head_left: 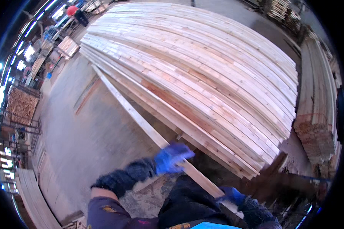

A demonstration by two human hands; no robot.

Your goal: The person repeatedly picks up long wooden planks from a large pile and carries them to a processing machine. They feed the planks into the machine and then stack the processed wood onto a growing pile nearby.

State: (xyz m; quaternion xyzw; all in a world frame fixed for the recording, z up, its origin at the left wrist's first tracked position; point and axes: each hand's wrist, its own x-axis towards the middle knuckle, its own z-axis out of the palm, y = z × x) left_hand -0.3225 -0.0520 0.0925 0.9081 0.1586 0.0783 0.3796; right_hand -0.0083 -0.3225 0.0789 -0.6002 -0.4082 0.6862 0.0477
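Observation:
A long narrow wooden plank (132, 112) runs slantwise from the edge of a big lumber stack down to my body. My left hand (174, 157), in a blue glove, is over the plank's middle part, blurred by motion. Its fingers look apart, and whether they touch the wood is unclear. Close to the plank's near end, my right hand (232, 195), also blue-gloved, is closed around it, with some fingers hidden. Beside the plank, on its right, lies the broad stack of pale boards (202, 72), laid in layers with uneven near ends.
Another bundle of boards (315, 103) stands at the far right. Loose strips (88, 93) lie on the concrete floor (103, 129) to the left. Further left are a stack of cut wood (22, 106) and more long boards (34, 198). A person in red (73, 11) bends over far away.

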